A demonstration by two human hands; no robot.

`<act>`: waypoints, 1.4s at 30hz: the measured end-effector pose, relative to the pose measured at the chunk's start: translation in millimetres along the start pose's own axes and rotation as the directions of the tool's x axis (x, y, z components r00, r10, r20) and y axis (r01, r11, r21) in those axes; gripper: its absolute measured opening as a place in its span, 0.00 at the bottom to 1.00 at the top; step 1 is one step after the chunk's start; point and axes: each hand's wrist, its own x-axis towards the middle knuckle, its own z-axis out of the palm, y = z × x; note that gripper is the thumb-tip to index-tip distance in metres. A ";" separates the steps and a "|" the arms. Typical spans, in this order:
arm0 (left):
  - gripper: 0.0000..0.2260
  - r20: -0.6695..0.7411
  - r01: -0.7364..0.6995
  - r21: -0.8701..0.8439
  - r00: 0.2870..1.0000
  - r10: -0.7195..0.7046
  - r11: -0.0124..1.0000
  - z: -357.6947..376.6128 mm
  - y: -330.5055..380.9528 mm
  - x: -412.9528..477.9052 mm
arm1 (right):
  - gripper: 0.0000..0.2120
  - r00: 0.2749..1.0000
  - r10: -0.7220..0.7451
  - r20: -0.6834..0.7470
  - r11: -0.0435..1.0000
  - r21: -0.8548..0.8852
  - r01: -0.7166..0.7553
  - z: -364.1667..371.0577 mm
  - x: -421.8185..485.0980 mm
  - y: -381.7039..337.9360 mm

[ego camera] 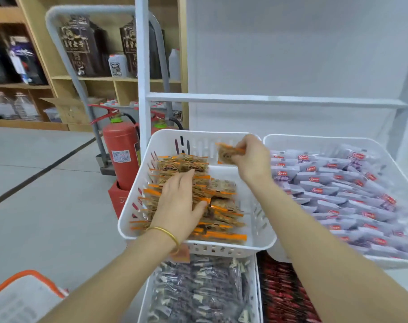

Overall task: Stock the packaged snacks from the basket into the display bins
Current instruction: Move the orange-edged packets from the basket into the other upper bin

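A: Left hand (179,201) status?
B: Released. Fingers lie flat on the pile of orange-edged packets (221,206) in the white bin (165,141). Gold bangle (167,234) on that wrist.
A: Right hand (250,159)?
B: Grasping one packet (226,155) in a pinch, held above the bin's back right corner, clear of the pile.
A: Neighbours?
B: Second bin (315,139) just beside it on the right, full of purple-white packets (338,187). Lower level holds dark purple packets (198,292) and red packets (284,297).
A: Basket?
B: Orange-rimmed basket (18,299) at lower left, well apart from both hands. Contents unclear. Red fire extinguisher (121,155) stands left of the white bin.
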 end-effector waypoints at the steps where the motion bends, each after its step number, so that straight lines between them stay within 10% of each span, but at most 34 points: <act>1: 0.30 -0.019 -0.018 0.005 1.000 0.018 1.000 1.5 -0.3 -0.6 | 0.07 0.999 -0.002 0.040 0.997 -0.076 0.006 13.1 1.7 7.3; 10: 0.27 -0.046 -0.054 -0.030 0.998 0.053 0.998 4.5 -1.1 -5.4 | 0.13 0.904 0.073 0.421 0.959 -0.278 0.052 15.4 9.9 16.2; 16: 0.27 -0.053 -0.042 -0.031 0.998 0.040 0.999 6.0 -2.0 -5.9 | 0.15 0.828 0.141 0.543 0.989 -0.051 -0.136 20.6 -7.4 25.3; 26: 0.27 -0.065 -0.028 -0.025 0.998 0.026 0.999 7.4 -2.8 -6.1 | 0.28 0.866 0.231 0.444 0.920 0.188 -0.342 20.4 -27.3 10.2; 32: 0.27 -0.076 -0.038 -0.037 0.996 0.035 0.999 7.2 -3.4 -6.2 | 0.32 0.786 0.401 0.471 0.705 0.389 -0.593 16.6 -23.6 7.0; 42: 0.25 -0.111 -0.021 -0.043 0.994 0.017 0.999 6.5 -3.5 -3.8 | 0.32 0.851 0.265 0.454 0.885 0.235 -0.401 14.2 -35.5 -2.0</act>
